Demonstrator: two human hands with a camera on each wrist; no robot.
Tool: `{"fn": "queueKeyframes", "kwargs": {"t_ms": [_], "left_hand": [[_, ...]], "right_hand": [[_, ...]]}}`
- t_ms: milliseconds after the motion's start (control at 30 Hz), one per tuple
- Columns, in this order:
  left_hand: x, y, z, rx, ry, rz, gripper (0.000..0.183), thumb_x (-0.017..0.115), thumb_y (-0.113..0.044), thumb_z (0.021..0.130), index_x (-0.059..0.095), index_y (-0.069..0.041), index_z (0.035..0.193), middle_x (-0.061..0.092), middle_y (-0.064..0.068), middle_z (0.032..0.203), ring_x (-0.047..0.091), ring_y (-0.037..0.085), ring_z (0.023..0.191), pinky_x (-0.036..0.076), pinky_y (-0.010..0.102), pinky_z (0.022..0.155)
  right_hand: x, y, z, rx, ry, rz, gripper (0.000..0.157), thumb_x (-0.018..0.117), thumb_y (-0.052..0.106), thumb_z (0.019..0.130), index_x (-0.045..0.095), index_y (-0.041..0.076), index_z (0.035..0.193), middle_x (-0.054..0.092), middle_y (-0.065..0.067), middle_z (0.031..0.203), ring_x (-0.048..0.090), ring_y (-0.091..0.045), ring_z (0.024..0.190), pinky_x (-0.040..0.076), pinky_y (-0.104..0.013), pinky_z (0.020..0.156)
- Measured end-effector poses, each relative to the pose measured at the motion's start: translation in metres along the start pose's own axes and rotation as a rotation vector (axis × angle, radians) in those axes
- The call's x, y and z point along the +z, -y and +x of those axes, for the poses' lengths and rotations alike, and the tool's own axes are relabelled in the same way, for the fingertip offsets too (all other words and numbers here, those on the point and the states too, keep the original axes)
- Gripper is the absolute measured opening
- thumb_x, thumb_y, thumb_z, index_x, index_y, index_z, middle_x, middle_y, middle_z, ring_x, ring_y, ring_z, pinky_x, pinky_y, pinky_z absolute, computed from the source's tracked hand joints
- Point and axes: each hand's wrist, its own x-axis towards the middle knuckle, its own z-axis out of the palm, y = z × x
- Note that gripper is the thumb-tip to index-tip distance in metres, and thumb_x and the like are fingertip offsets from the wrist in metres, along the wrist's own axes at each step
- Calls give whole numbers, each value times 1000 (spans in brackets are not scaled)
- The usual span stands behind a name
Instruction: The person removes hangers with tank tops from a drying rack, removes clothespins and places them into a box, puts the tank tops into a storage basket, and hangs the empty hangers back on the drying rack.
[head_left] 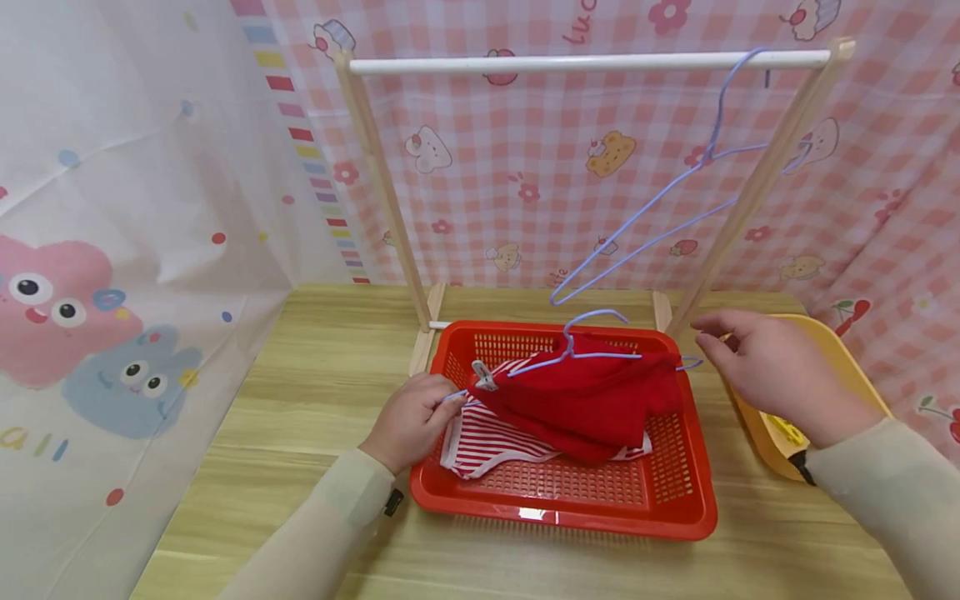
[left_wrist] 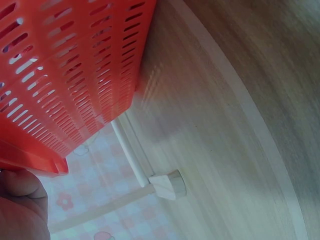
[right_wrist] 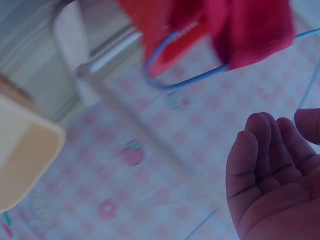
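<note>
My left hand pinches the left end of a blue hanger over the front-left part of a red plastic basket. A red garment hangs over this hanger, with a white clip near its left side. Beneath it in the basket lies a red-and-white striped garment. To the right, my right hand holds nothing; its fingers are loosely bent, apart from the hanger's right end. The right wrist view shows the palm bare. Only part of the left hand shows in the left wrist view.
Behind the basket stands a wooden rack with a white rod. Another blue hanger hangs from the rod's right side. At the right, a yellow basket holds something yellow, partly hidden by my right arm. Patterned curtains surround the table.
</note>
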Motion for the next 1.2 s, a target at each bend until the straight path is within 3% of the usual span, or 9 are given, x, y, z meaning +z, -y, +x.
{"fn": "queueKeyframes", "kwargs": {"t_ms": [133, 333, 567, 833, 1000, 1200], "left_hand": [[0, 0, 0, -2, 1, 3, 23, 63, -24, 105, 74, -15, 88, 75, -3, 101, 63, 16, 98, 57, 40, 92], [-1, -1, 0, -11, 3, 1, 22, 63, -24, 105, 74, -15, 87, 75, -3, 102, 63, 16, 99, 57, 41, 93], [-1, -2, 0, -25, 8, -4, 23, 63, -25, 105, 74, -16, 87, 76, -2, 103, 63, 17, 99, 57, 41, 93], [-1, -1, 0, -22, 2, -1, 23, 63, -25, 105, 75, -16, 88, 76, -3, 104, 63, 16, 100, 57, 41, 93], [0, -1, 0, -15, -4, 1, 23, 64, -25, 104, 74, -17, 86, 76, -3, 103, 63, 16, 100, 57, 41, 94], [0, -1, 0, -10, -4, -1, 23, 64, -25, 104, 73, -16, 85, 76, -2, 103, 64, 17, 99, 57, 41, 93]], "right_hand": [[1, 25, -3, -50, -42, 138, 14, 69, 17, 101, 77, 10, 111, 79, -1, 86, 70, -17, 78, 51, -30, 62], [4, 57, -8, -126, -42, 222, 4, 75, 12, 96, 74, 13, 100, 73, 5, 82, 63, -9, 73, 52, -28, 64], [9, 88, -12, -204, 24, 223, 6, 76, 15, 96, 73, 17, 100, 71, 11, 86, 61, -5, 76, 53, -31, 69], [24, 117, -13, -329, 67, 275, 16, 79, 15, 93, 72, 15, 108, 72, 8, 97, 63, -4, 80, 58, -28, 72], [35, 136, -10, -389, 96, 258, 32, 81, 19, 93, 70, 11, 122, 73, -2, 112, 64, -10, 84, 60, -32, 80], [46, 158, -4, -420, 102, 257, 52, 82, 23, 93, 62, 12, 139, 66, -3, 132, 66, -15, 97, 61, -32, 86]]}}
